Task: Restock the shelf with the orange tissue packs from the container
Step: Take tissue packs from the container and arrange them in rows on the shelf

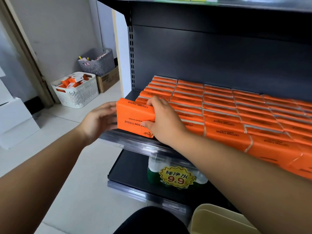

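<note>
An orange tissue pack (133,114) printed "COTTON TISSUE" is held at the near left corner of the dark shelf (135,143).

The right hand (162,119) grips the pack's right end, thumb on the near face and fingers curled over the top. The left hand (99,119) is spread open at its left end (blur hides any contact). Rows of matching packs (219,115) fill the shelf to the right. Below stands bottled water with a yellow sticker (176,177) reading "纯净水 9.9". Far left, a white slotted basket (79,97) holds more orange packs.
</note>
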{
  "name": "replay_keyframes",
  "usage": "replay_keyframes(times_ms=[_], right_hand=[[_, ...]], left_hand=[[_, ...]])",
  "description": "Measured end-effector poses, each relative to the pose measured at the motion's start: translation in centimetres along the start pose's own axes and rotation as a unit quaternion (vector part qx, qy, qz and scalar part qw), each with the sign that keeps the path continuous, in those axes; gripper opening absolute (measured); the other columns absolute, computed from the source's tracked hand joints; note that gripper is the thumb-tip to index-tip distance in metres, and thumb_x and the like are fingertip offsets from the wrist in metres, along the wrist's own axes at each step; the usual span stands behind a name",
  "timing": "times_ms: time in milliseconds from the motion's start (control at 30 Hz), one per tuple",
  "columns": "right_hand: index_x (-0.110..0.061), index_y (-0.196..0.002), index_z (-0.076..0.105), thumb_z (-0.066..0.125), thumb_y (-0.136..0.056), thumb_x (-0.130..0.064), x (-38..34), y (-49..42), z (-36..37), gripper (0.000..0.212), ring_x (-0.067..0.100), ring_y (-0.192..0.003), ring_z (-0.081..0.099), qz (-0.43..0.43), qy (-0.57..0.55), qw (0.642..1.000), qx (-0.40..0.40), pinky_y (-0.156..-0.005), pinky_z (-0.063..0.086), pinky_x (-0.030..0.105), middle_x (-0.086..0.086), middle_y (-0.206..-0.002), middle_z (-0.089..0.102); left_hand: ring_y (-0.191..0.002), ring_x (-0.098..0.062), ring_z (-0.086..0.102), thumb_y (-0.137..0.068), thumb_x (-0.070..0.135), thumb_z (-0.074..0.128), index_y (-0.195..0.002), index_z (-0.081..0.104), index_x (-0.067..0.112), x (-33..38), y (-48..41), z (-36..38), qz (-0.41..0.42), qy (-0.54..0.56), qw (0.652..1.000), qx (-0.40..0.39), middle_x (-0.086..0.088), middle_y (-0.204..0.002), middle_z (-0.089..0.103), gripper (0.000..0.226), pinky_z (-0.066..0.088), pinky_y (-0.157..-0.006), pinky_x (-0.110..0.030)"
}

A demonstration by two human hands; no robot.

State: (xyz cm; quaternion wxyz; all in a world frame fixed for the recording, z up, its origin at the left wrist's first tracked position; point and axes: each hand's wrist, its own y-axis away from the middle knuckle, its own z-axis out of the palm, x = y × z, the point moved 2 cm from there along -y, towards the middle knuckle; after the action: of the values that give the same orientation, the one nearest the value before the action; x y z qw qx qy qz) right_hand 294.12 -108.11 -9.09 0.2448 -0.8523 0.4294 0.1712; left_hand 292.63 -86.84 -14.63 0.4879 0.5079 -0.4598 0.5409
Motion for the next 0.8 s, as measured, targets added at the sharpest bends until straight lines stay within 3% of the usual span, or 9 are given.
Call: replay_keyframes(times_ms=[133,233,333,433,500,567,700,800], right_hand=[[-0.017,-0.125,0.045,0.075,-0.083,-0.024,-0.3,-0.3,0.1,0.052,0.022,-0.107,0.054,0.018,0.037,0.999,0.000,-0.088,0.045,0.030,0.003,-0.129,0.045],[-0.015,-0.126,0.041,0.073,-0.085,-0.023,-0.7,-0.4,0.7,0.052,0.027,-0.103,0.058,-0.003,0.117,0.993,-0.025,-0.084,0.049,0.034,0.007,-0.128,0.044],[-0.013,-0.128,0.038,0.069,-0.086,-0.012,-0.9,-0.6,1.8,0.052,0.029,-0.102,0.060,-0.040,0.219,0.973,-0.055,-0.071,0.043,0.033,0.010,-0.127,0.043],[-0.012,-0.131,0.038,0.067,-0.087,-0.011,-0.9,-0.9,1.6,0.051,0.028,-0.115,0.050,-0.077,0.270,0.960,-0.025,-0.083,0.046,0.036,0.009,-0.130,0.043],[-0.013,-0.132,0.042,0.062,-0.091,-0.018,-0.8,-1.1,1.1,0.046,0.028,-0.126,0.040,-0.092,0.313,0.945,0.004,-0.100,0.039,0.040,0.008,-0.134,0.045],[-0.015,-0.133,0.044,0.059,-0.092,-0.019,-0.4,-1.2,1.0,0.044,0.027,-0.130,0.035,-0.073,0.337,0.939,0.004,-0.108,0.028,0.044,0.007,-0.136,0.044],[-0.017,-0.137,0.039,0.061,-0.088,-0.017,0.4,-1.5,1.1,0.054,0.029,-0.133,0.032,0.005,0.324,0.944,-0.055,-0.108,0.020,0.054,0.006,-0.142,0.036],[-0.019,-0.138,0.036,0.065,-0.087,-0.019,0.8,-1.5,1.1,0.058,0.030,-0.132,0.034,0.019,0.300,0.952,-0.053,-0.108,0.021,0.054,0.005,-0.141,0.036]], left_hand=[[-0.113,-0.031,0.064,-0.067,0.006,0.050,-0.131,0.054,0.015,-0.2,0.9,-0.2,-0.013,-0.020,0.997,-0.072,-0.012,-0.126,0.065,0.065,0.047,-0.097,-0.044],[-0.110,-0.024,0.066,-0.073,-0.002,0.073,-0.126,0.056,0.012,-0.5,0.9,0.7,0.014,-0.092,0.994,-0.054,-0.009,-0.118,0.069,0.057,0.053,-0.088,-0.030],[-0.101,-0.013,0.068,-0.078,-0.003,0.073,-0.120,0.057,0.008,-1.1,0.5,1.8,0.040,-0.156,0.986,-0.050,-0.003,-0.110,0.072,0.046,0.053,-0.077,-0.016],[-0.097,-0.005,0.067,-0.081,0.003,0.072,-0.117,0.057,0.015,-1.0,0.0,2.1,0.052,-0.190,0.979,-0.040,0.004,-0.107,0.072,0.040,0.051,-0.074,-0.011],[-0.099,-0.003,0.066,-0.081,0.009,0.073,-0.117,0.056,0.021,-1.1,-0.3,2.0,0.053,-0.206,0.977,-0.030,0.006,-0.107,0.071,0.042,0.051,-0.077,-0.014],[-0.099,-0.003,0.066,-0.081,0.009,0.072,-0.119,0.052,0.020,-1.5,-0.6,2.2,0.046,-0.202,0.978,-0.026,0.003,-0.110,0.068,0.045,0.051,-0.081,-0.020],[-0.101,-0.003,0.064,-0.084,0.007,0.069,-0.130,0.042,0.018,-2.1,-0.8,2.6,0.034,-0.189,0.981,-0.027,0.004,-0.119,0.061,0.055,0.054,-0.074,-0.014],[-0.116,-0.009,0.060,-0.083,0.017,0.069,-0.142,0.037,0.021,-1.9,-1.1,2.7,0.022,-0.195,0.979,-0.059,0.004,-0.130,0.059,0.067,0.052,-0.091,-0.024]])
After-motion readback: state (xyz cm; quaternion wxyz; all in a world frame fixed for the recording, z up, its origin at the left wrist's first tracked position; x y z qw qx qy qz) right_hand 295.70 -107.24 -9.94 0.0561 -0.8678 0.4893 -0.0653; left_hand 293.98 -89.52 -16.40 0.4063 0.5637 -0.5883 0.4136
